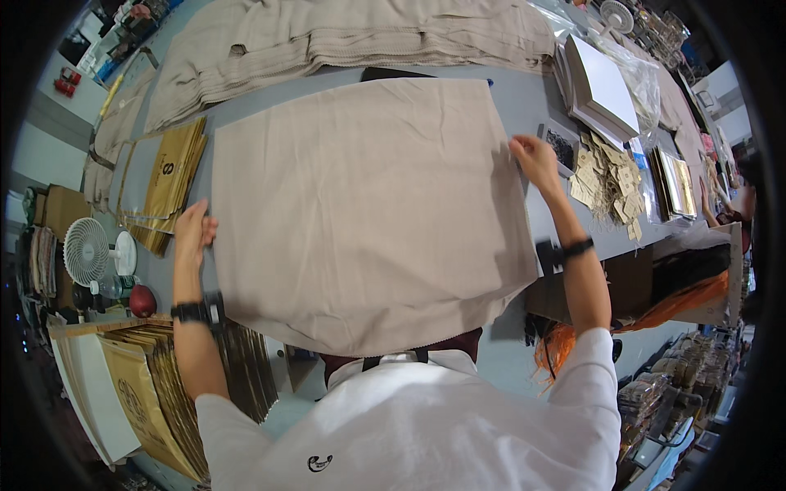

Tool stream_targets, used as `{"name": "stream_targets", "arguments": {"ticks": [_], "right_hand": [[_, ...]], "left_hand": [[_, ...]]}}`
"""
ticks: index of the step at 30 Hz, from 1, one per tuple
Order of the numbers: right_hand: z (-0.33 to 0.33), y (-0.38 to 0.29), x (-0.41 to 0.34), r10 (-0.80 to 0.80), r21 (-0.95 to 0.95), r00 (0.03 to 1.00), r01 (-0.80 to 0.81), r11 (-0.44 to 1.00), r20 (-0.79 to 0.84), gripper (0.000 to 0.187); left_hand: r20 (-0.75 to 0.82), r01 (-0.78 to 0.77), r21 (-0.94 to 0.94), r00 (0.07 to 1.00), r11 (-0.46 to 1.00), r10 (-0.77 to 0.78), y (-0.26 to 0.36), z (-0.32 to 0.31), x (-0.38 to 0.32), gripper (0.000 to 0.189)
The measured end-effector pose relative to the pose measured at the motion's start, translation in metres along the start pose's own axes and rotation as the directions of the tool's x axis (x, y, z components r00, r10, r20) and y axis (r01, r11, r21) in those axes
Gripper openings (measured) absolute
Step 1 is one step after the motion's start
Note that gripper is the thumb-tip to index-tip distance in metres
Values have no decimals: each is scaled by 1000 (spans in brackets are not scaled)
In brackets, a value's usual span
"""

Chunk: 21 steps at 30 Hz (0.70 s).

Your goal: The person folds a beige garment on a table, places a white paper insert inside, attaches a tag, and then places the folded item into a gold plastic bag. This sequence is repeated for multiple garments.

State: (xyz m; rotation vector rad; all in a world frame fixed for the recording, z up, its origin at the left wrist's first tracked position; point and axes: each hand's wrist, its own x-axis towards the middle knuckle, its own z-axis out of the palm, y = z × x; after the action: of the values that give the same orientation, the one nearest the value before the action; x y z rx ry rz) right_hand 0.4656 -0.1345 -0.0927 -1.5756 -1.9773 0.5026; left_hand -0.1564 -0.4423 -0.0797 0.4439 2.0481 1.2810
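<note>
A large beige cloth [368,208] lies spread over the grey table, with its near edge hanging over the front towards my body. At the cloth's upper right edge, the thumb and fingers of my right hand [535,162] are pinched together on the fabric. My left hand [193,232] is beside the left edge with its fingers bent. Whether those fingers hold any fabric cannot be made out. Behind the spread piece is a thick pile of folded beige cloths [368,43]. A dark flat object [396,74] shows partly from under the far edge.
Gold printed bags [175,166] are stacked at left, near a white fan [87,251] and a dark red round object [142,301]. At right are a white box [599,86], stringed tags [608,178] and a small tray [560,147]. More gold bags [144,399] stand below the table.
</note>
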Motion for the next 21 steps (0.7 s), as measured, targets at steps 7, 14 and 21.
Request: {"name": "stream_targets", "arguments": {"ticks": [7, 14, 21], "right_hand": [[71, -40, 103, 322, 140, 941, -335, 932, 105, 40], [21, -32, 69, -30, 758, 977, 183, 626, -211, 9], [-36, 29, -91, -139, 280, 980, 94, 955, 144, 17]], "left_hand": [[234, 66, -112, 971, 992, -38, 42, 74, 95, 22], [-38, -447, -485, 869, 752, 493, 64, 30, 46, 23], [17, -462, 161, 885, 872, 466, -83, -69, -58, 31]]}}
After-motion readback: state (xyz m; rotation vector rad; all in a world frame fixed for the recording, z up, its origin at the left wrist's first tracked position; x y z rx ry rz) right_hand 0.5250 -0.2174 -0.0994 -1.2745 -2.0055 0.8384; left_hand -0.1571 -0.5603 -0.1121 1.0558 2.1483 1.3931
